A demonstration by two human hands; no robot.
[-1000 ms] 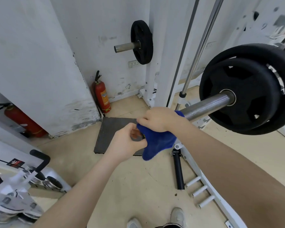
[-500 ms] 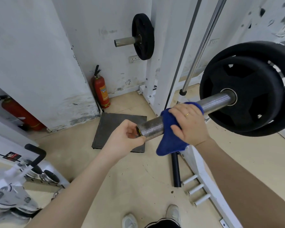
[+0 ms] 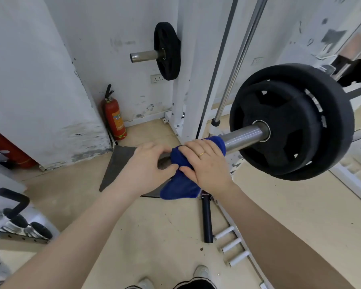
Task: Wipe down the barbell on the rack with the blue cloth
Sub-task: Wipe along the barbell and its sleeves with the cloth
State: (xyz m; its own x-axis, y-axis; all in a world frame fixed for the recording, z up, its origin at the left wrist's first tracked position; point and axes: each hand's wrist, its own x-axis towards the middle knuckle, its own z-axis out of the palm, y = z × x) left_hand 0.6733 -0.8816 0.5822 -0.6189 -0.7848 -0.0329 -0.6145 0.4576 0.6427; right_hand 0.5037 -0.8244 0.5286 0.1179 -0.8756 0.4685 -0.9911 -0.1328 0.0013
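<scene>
The right hand (image 3: 204,165) is wrapped over a thick blue terry cloth (image 3: 180,184), fingers curled and pressing it around the steel sleeve of the barbell (image 3: 243,136), with the cloth's loose corner hanging below the palm. Just beside it, toward the bar's open end, the left hand (image 3: 143,167) cups the sleeve tip, fingers bent around it and touching the cloth (it looks like a steadying grip, not a wipe). Beyond the right hand's knuckles a short bare stretch of shiny sleeve runs to the stacked black rubber weight plates (image 3: 290,122).

My reading: the wiping is under way at the outer end only. That bare stretch by the plates may need passes, and the long shaft past the plates, mostly hidden from here, seems wholly left to do. Whether the covered part is clean cannot be told.
</scene>
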